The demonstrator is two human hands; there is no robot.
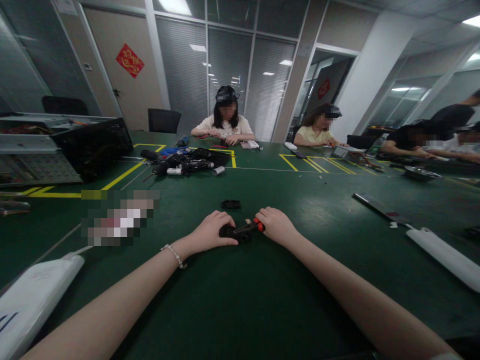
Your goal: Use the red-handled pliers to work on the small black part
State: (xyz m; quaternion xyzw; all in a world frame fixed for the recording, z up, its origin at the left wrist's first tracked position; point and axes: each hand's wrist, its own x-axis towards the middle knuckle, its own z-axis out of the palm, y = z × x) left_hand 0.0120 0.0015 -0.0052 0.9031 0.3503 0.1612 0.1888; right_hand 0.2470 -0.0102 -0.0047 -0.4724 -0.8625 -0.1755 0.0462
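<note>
Bare forearms (pixel 131 290) nearest lens, stretched over green table (pixel 240 300). Clamped in left hand (pixel 213 229): small black part (pixel 225 232), at or just above table, centre view. Wrapped in right hand (pixel 278 225): red-handled pliers (pixel 258 224), nose against or over black part, exact bite too small to tell. Suggested: brace part firmly, keep left hand clear of nose, squeeze gradually, avoid twisting. Just beyond: loose black piece (pixel 230 204).

You're in what looks like an office rm doubling as a workshop. Office side: glass partition (pixel 230 65) w/ blinds (pixel 182 75), ceiling light (pixel 175 6), chair (pixel 164 121), door (pixel 101 40) w/ red sign (pixel 130 60). Workshop side: your big green desk (pixel 240 295) w/ yellow tape lines (pixel 123 175), PC case (pixel 93 150), heap of dark gear (pixel 180 163), plus several ppl (pixel 225 126) seated round it at handwork.
</note>
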